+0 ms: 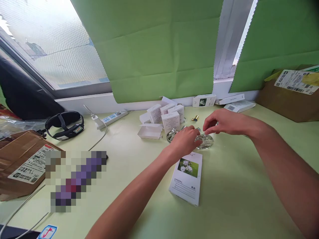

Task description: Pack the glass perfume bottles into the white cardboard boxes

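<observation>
My left hand [184, 141] is closed around a clear round glass bottle [206, 142] lying on the pale green table [231, 186]. My right hand [219, 122] hovers just above it, thumb and fingers pinched at the bottle's top; what they pinch is too small to make out. A second glass bottle [171, 135] peeks out left of my left hand. A flat white box with a flower picture [187, 177] lies in front of the hands. A small gold cap [195, 118] sits behind them.
Several small white boxes [165, 116] stand behind the bottles, with more along the sill [204, 100]. A power strip [112, 118] and a black headband device [64, 125] lie at left. Cardboard boxes sit at far left [22, 162] and far right [291, 96].
</observation>
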Available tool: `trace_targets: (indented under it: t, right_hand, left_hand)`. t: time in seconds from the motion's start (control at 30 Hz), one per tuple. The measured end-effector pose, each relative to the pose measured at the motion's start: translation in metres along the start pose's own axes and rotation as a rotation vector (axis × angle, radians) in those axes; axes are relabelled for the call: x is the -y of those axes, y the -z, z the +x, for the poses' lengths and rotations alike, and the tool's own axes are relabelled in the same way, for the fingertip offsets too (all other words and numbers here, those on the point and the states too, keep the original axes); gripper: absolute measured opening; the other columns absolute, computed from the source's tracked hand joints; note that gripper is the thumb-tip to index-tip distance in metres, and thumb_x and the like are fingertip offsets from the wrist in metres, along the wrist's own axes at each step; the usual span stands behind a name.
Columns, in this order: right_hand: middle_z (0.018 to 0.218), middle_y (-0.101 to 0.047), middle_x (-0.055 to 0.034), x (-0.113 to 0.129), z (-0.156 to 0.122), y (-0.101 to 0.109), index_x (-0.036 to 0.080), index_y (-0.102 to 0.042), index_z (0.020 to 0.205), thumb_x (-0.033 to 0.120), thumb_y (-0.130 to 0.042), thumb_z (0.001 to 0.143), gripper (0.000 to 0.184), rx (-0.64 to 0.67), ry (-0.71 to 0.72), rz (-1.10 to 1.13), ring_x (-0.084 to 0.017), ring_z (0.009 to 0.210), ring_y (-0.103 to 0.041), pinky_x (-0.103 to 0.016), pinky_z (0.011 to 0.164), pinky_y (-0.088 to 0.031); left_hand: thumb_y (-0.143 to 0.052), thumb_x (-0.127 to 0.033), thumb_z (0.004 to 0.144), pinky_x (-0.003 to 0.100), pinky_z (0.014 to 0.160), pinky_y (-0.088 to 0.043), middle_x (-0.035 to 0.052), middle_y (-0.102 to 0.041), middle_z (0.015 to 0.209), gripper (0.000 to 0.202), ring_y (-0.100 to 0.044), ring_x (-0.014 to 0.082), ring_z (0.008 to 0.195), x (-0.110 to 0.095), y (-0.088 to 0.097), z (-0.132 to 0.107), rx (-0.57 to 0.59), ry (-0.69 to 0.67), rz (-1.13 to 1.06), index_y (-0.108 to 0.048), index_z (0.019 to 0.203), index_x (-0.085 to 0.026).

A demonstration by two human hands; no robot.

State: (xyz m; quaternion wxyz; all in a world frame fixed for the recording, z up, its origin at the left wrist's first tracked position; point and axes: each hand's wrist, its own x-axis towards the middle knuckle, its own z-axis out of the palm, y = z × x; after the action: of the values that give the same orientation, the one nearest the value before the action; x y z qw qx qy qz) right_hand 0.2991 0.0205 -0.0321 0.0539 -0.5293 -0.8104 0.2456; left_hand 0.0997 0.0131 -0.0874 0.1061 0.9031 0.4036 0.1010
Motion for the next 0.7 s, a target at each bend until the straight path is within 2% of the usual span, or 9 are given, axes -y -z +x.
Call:
trace_targets:
  t: [0.27, 0.4, 0.5, 0.6, 0.7]
  right_hand:
    - [0.077, -0.073, -0.0015, -0.004, 0.002, -0.001, 0.025, -0.074, 0.082, 0.048, -0.065, 0.078, 0.024, 0.015, 0.012, 0.085, -0.021, 0.073, -0.066, -0.031, 0.063, -0.048]
    - [0.087, -0.075, -0.0034, -0.006, -0.004, 0.005, 0.026, -0.077, 0.09, 0.051, -0.067, 0.078, 0.029, 0.049, -0.004, 0.134, -0.023, 0.079, -0.068, -0.032, 0.066, -0.052]
    - [0.095, -0.075, -0.0044, -0.007, -0.008, 0.012, 0.026, -0.076, 0.097, 0.051, -0.067, 0.078, 0.033, 0.022, -0.043, 0.163, -0.023, 0.08, -0.069, -0.033, 0.069, -0.053]
    - [0.094, -0.074, -0.0052, -0.01, -0.01, 0.014, 0.026, -0.074, 0.103, 0.053, -0.068, 0.078, 0.037, -0.01, -0.078, 0.153, -0.023, 0.076, -0.07, -0.034, 0.069, -0.054]
    - [0.094, -0.074, -0.0049, -0.016, -0.007, 0.011, 0.026, -0.073, 0.102, 0.054, -0.067, 0.078, 0.038, 0.044, -0.076, 0.176, -0.023, 0.078, -0.07, -0.034, 0.071, -0.055]
  left_hand:
    - [-0.057, -0.036, 0.094, 0.031, 0.07, -0.05, 0.0078, -0.065, 0.109, 0.024, -0.065, 0.0218, 0.091, 0.0, 0.0, -0.001, -0.012, -0.012, 0.002, -0.066, 0.107, -0.018]
    - [-0.057, -0.036, 0.094, 0.031, 0.07, -0.05, 0.0083, -0.065, 0.111, 0.026, -0.065, 0.0218, 0.089, -0.003, 0.002, -0.001, 0.009, 0.007, -0.005, -0.065, 0.111, -0.018]
    - [-0.057, -0.036, 0.094, 0.032, 0.071, -0.05, 0.0089, -0.065, 0.112, 0.028, -0.065, 0.0227, 0.091, -0.004, 0.004, -0.002, 0.005, 0.012, -0.011, -0.065, 0.112, -0.017]
    - [-0.058, -0.037, 0.093, 0.033, 0.073, -0.05, 0.0089, -0.065, 0.111, 0.029, -0.064, 0.0224, 0.091, -0.003, 0.006, -0.002, -0.001, 0.017, -0.056, -0.065, 0.113, -0.017]
    - [-0.05, -0.039, 0.097, 0.032, 0.074, -0.049, 0.0082, -0.066, 0.108, 0.03, -0.064, 0.0203, 0.089, -0.002, 0.008, -0.001, -0.036, 0.017, -0.171, -0.067, 0.11, -0.018]
